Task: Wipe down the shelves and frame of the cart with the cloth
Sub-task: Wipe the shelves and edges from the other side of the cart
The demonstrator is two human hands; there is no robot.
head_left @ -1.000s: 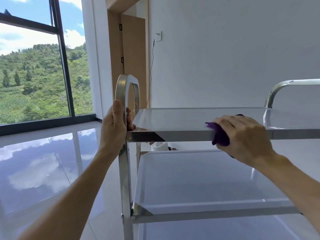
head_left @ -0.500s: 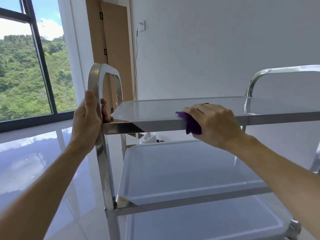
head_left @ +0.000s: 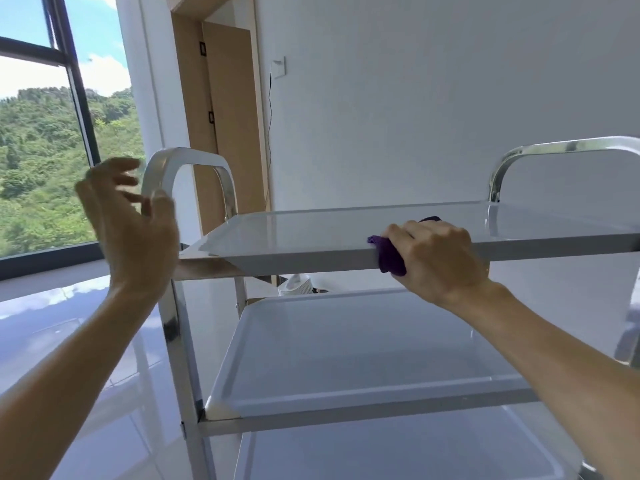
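Cart [head_left: 194, 358] may roll away, I think, because the left hand [head_left: 131, 230] hangs open beside the frame while the right hand [head_left: 436, 258] presses the purple cloth [head_left: 389, 256] on the top shelf's near edge [head_left: 294, 259].

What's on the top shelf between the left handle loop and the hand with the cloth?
Nothing: in the head view, the top shelf is bare from the handle loop to the right hand.

A bare, home-like room is showing: glossy floor [head_left: 69, 341], window [head_left: 41, 133] left of the fingers [head_left: 117, 178], door [head_left: 228, 116] beyond.
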